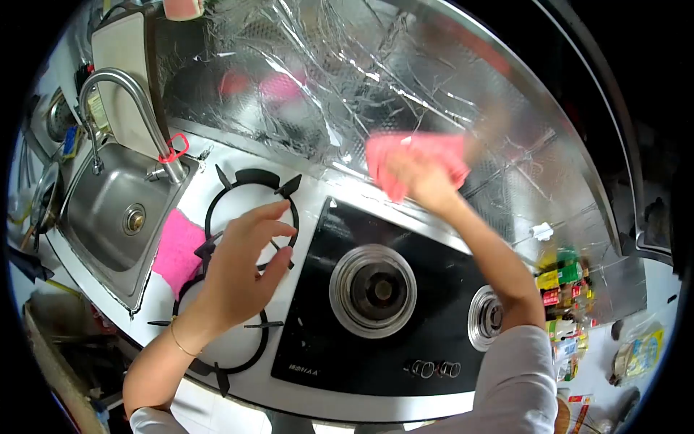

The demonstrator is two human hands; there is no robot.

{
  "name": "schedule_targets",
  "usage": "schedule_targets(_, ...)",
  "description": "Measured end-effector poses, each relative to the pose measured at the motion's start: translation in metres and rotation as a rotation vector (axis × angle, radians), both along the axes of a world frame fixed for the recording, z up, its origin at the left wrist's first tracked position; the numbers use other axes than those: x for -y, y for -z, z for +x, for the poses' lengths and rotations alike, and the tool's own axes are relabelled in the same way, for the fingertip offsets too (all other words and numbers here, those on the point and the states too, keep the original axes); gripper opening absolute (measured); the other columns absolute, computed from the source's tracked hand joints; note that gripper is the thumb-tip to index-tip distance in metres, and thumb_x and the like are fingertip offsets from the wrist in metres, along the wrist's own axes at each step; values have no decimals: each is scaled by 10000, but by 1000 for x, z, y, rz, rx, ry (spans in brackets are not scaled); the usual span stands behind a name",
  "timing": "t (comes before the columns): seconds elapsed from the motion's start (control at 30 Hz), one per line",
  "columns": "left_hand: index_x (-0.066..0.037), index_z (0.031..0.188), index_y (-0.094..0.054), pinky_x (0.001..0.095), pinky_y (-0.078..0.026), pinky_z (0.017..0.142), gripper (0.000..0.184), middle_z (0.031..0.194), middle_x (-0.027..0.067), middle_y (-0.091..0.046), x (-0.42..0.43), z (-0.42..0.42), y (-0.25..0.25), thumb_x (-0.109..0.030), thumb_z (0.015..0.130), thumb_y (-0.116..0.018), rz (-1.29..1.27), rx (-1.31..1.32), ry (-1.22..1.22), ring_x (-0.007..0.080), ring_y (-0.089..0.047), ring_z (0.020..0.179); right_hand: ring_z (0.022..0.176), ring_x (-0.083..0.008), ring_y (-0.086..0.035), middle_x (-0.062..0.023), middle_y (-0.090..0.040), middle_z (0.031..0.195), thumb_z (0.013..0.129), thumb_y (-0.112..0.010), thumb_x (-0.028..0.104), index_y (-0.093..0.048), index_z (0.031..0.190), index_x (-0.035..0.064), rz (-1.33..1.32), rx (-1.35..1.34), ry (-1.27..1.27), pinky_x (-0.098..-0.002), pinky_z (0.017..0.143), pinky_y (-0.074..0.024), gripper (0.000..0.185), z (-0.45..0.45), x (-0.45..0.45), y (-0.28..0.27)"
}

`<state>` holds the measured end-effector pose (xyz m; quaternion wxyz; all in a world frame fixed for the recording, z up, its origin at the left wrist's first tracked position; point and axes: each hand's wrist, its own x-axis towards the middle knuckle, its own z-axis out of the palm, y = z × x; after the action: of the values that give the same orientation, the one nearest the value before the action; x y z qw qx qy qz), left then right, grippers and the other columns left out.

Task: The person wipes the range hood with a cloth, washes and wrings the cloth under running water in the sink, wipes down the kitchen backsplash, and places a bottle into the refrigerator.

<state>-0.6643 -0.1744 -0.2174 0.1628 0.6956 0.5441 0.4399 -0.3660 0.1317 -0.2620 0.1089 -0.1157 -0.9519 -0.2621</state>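
My right hand (419,177) presses a pink cloth (444,150) against the foil-covered wall (318,79) behind the stove; its fingers are slightly blurred. My left hand (249,260) hovers over two black pan supports (210,217) on the white counter, its fingers apart and curved, with nothing in them. Between my arms lies the black gas stove (426,289), its round burner (373,291) bare of any pan support. A brighter pink cloth (179,249) rests by the sink edge, partly under the pan supports.
At the left is a steel sink (108,192) with a curved faucet (148,116) and a cutting board (123,79) behind it. Bottles (567,311) and a plastic bag (638,354) stand at the right. A metal hood edge (557,108) curves above the stove.
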Motion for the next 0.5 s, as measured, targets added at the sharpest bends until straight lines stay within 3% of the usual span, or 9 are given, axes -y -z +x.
schedule_targets(0.03,-59,1026,-578,371,-415,911,219,1270,131,-518,1,-3,3,-48,810,-615,-16,-7,-26,324,-499,1096,1149,-231,-546,-58,-586,1219,661,-637,34,-500,1289,97,-1,-158,-22,-474,1064,-332,646,-21,8,-33)
schedule_targets(0.07,-58,1022,-582,369,-415,911,216,1268,133,-521,-2,-4,8,-49,810,-617,-24,-12,-54,325,-498,1102,1183,-210,-512,-30,-528,1310,696,-657,187,-458,1338,161,168,-149,74,-440,1076,-304,672,-40,20,-82)
schedule_targets(0.1,-54,1015,-591,370,-414,912,207,1254,135,-533,-4,-4,9,-42,810,-614,-15,-14,-54,325,-499,1106,1229,-170,-464,-9,-480,1363,650,-670,189,-443,1355,187,192,-226,133,-419,1090,-278,740,-68,30,-115)
schedule_targets(0.17,-53,1013,-593,373,-414,912,204,1247,134,-538,-9,4,12,-38,811,-610,-37,-2,-47,324,-501,1101,1326,-149,-348,21,-367,1453,683,-639,211,-377,1400,245,251,-423,152,-420,1104,-242,764,-105,34,-128)
schedule_targets(0.27,-52,1020,-590,381,-414,911,212,1250,133,-533,-24,22,21,-31,809,-602,-55,12,-12,325,-501,1090,1349,-155,-314,16,-328,1479,704,-601,208,-339,1429,232,116,-262,152,-442,1115,-200,772,-105,18,-59)
schedule_targets(0.33,-41,1023,-585,358,-419,932,215,1250,137,-538,-32,34,22,-1,812,-582,-30,-86,40,303,-519,1126,1370,-153,-281,-9,-310,1489,757,-537,218,-325,1437,216,324,81,158,-426,1131,-177,713,-74,20,1)
schedule_targets(0.4,-43,1032,-581,357,-427,920,223,1265,135,-524,-35,43,26,-16,812,-591,-32,-107,75,302,-511,1124,1377,-156,-270,-23,-295,1495,800,-460,206,-310,1445,194,-290,-33,43,-398,1136,-180,662,-25,20,42)
schedule_targets(0.5,-36,1030,-577,355,-429,916,220,1281,139,-504,-30,43,22,-16,811,-592,-29,-159,131,300,-492,1134,1364,-154,-297,-10,-301,1494,806,-439,215,-300,1448,178,-271,137,217,-377,1129,-207,658,80,25,76)
